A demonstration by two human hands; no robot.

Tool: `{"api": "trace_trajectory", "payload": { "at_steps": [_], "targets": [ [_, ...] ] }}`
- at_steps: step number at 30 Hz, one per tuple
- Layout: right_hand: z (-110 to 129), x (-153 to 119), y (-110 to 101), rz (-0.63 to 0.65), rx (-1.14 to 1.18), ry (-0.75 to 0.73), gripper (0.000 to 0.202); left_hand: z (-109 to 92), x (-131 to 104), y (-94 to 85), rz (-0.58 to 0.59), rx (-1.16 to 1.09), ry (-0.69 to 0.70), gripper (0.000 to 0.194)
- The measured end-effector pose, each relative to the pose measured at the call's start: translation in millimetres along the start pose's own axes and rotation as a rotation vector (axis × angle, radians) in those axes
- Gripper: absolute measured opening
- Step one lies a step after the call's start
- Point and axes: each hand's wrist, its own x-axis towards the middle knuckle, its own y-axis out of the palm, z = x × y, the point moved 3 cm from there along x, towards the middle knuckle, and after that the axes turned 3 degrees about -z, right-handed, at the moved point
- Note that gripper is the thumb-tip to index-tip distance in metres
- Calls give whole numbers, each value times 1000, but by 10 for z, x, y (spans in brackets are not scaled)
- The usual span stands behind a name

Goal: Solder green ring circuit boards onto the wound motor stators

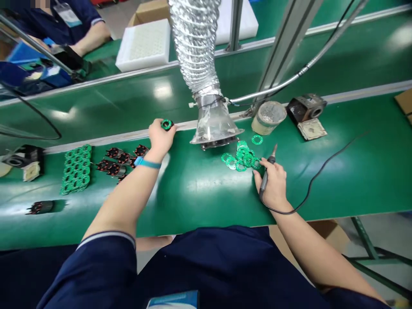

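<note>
My left hand (161, 136) is closed on a dark motor part with a green ring on top (166, 125), near the back edge of the green table. In my right hand (273, 182) is a soldering iron (264, 180), its tip pointing up and away. The fingertips of that hand are beside a loose pile of green ring boards (245, 158). One separate ring (257, 140) lies behind the pile. Several copper-wound motor parts (116, 168) lie left of my left forearm, beside a panel of green ring boards (76, 168).
A metal fume hood (219, 124) hangs over the middle. A tub (269, 118) and a soldering stand (307, 111) stand at the back right. One motor part (40, 207) lies far left. Another person's arm (93, 38) shows beyond the partition.
</note>
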Motion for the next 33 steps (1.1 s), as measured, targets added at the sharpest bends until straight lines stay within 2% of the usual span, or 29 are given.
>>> {"api": "trace_trajectory", "payload": {
  "at_steps": [2,4,6,8,9,10,12,13,16,18,20,21,24,26,28,33],
  "targets": [
    [-25,18,10,7,-12,-11,32,36,377,185,1,26,-103,45],
    [-71,38,38,2,-23,-17,32,35,587,315,42,32,-165,46],
    [-112,48,63,-6,-17,-16,34,19,642,358,88,26,-220,57],
    [-132,32,55,-20,11,-6,38,8,577,278,117,41,-219,78],
    [-132,11,33,-34,27,5,40,15,516,181,116,58,-183,83],
    [-124,-16,3,-51,42,17,42,36,443,48,109,81,-125,80],
    [-82,-86,-61,-66,71,21,45,142,270,-303,89,134,1,55],
    [-43,-122,-82,-58,90,1,45,231,176,-500,85,167,43,49],
    [151,-216,-58,40,188,-161,43,559,-106,-1016,131,294,74,55],
    [324,-258,16,127,254,-282,38,724,-271,-1181,244,366,116,63],
    [501,-276,102,196,287,-358,33,800,-388,-1191,365,425,168,82],
    [580,-276,140,215,289,-376,31,805,-422,-1162,397,454,178,83],
    [737,-269,215,237,280,-392,32,728,-455,-1032,383,528,149,61],
    [757,-277,236,248,297,-395,34,621,-492,-939,374,535,154,52],
    [724,-296,237,248,311,-389,34,477,-589,-856,388,509,222,50],
    [647,-331,214,269,308,-366,33,55,-1064,-757,404,411,435,44]
  ]
}}
